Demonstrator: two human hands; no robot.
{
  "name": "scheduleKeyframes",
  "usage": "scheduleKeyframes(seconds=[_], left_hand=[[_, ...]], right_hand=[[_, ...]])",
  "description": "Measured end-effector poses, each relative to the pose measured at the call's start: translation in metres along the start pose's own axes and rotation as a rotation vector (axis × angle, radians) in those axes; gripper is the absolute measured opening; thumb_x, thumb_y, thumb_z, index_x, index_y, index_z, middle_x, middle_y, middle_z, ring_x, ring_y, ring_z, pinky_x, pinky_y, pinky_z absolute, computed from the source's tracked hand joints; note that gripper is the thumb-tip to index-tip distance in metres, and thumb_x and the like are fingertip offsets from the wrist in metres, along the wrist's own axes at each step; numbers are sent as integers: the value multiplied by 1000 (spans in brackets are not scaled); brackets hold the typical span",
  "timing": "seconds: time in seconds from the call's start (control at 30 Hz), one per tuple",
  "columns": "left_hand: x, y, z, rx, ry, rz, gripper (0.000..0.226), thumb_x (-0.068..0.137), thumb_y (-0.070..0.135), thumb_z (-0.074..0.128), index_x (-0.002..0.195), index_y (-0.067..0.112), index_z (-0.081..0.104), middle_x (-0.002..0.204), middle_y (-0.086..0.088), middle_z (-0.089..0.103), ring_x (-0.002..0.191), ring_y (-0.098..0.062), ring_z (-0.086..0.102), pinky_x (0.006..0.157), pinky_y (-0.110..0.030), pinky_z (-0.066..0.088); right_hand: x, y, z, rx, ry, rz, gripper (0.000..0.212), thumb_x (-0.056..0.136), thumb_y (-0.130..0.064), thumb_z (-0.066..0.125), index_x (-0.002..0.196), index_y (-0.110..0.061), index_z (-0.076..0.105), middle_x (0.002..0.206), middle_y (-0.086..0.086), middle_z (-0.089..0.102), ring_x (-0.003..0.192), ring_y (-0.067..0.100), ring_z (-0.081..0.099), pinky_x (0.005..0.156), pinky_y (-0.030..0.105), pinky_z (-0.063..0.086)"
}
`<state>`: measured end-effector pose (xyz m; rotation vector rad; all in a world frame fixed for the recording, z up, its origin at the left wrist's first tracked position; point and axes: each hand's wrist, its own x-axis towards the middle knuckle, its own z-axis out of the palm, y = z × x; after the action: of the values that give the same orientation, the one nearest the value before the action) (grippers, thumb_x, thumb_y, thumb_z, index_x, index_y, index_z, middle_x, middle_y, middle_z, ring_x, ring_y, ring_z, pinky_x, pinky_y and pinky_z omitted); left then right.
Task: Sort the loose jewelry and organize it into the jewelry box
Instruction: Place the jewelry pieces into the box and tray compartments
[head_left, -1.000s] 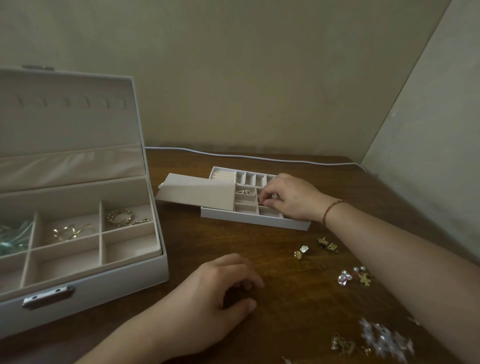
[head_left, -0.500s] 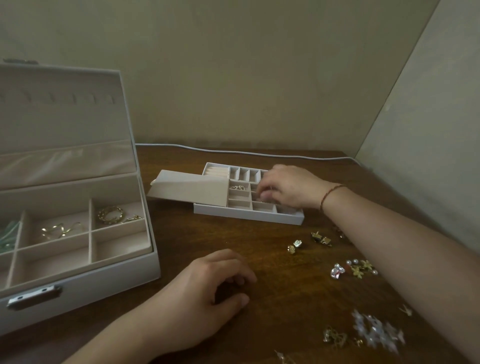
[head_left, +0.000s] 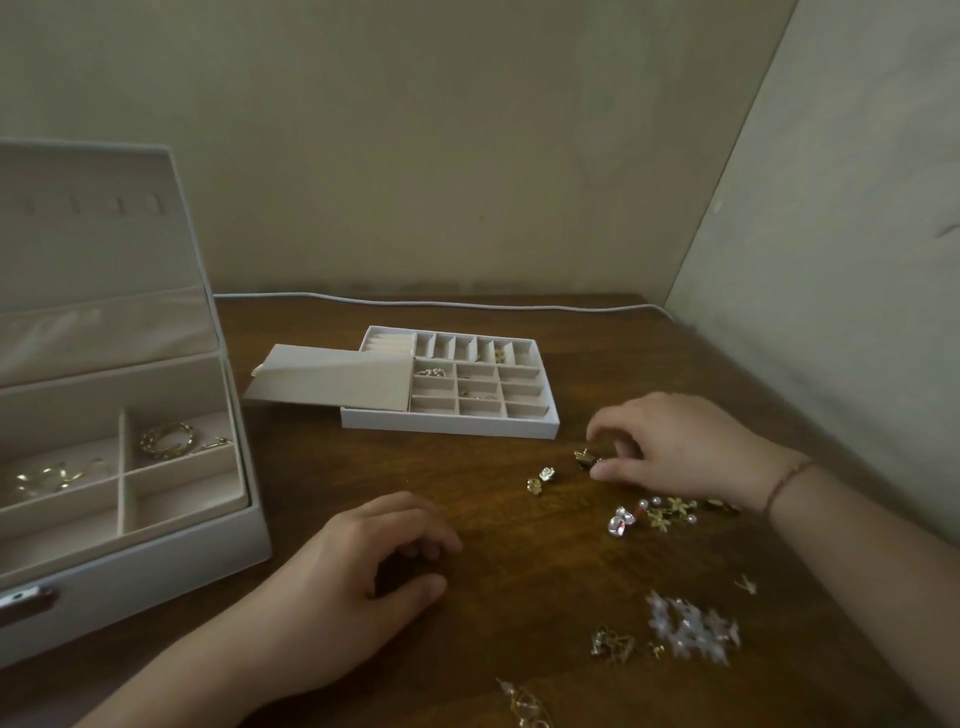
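Head view: right hand (head_left: 670, 449) pinches a gold earring (head_left: 586, 458) on the surface, just beside the divided tray (head_left: 452, 422). Left hand (head_left: 358, 571) rests curled, holding nothing. Risk: shallow fingertip pinch; tiny earring could slip, roll away.

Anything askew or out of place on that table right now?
The flat lid on the small divider tray sits skewed, covering only its left part and overhanging the left edge. Loose jewelry lies scattered on the table by the right hand, expected mid-sort.
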<state>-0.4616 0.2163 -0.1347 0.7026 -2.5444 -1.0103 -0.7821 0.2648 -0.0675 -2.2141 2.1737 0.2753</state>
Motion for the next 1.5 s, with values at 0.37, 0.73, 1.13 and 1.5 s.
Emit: scheduleKeyframes(seconds=[0.37, 0.73, 1.13, 1.5], left_hand=[[0, 2, -2, -4, -9, 1, 28, 91, 31, 68, 113, 47, 63, 121, 31, 52, 114, 1, 56, 93, -18, 50], [0, -1, 0, -15, 1, 15, 26, 91, 32, 68, 113, 47, 63, 118, 26, 55, 112, -2, 57, 92, -22, 51], [1, 0, -1, -24, -9, 19, 27, 92, 31, 67, 113, 46, 63, 118, 29, 52, 113, 1, 56, 91, -24, 53], [1, 0, 0, -27, 4, 30, 26, 92, 32, 67, 113, 46, 63, 118, 29, 52, 112, 2, 56, 91, -23, 53]], right_hand=[[9, -16, 19, 105, 75, -53, 24, 95, -54, 47, 111, -36, 53, 73, -13, 55, 72, 3, 55, 61, 21, 44], [23, -17, 21, 189, 7, -82, 12, 99, -31, 50, 93, -34, 61, 95, -13, 63, 89, 5, 57, 82, 33, 53], [66, -8, -26, 400, 261, 7, 12, 95, -18, 60, 88, -25, 68, 75, -13, 64, 67, -1, 61, 62, 15, 43], [122, -20, -19, 206, 90, 76, 8, 96, -20, 58, 93, -20, 66, 95, -1, 61, 79, 9, 54, 65, 22, 41]])
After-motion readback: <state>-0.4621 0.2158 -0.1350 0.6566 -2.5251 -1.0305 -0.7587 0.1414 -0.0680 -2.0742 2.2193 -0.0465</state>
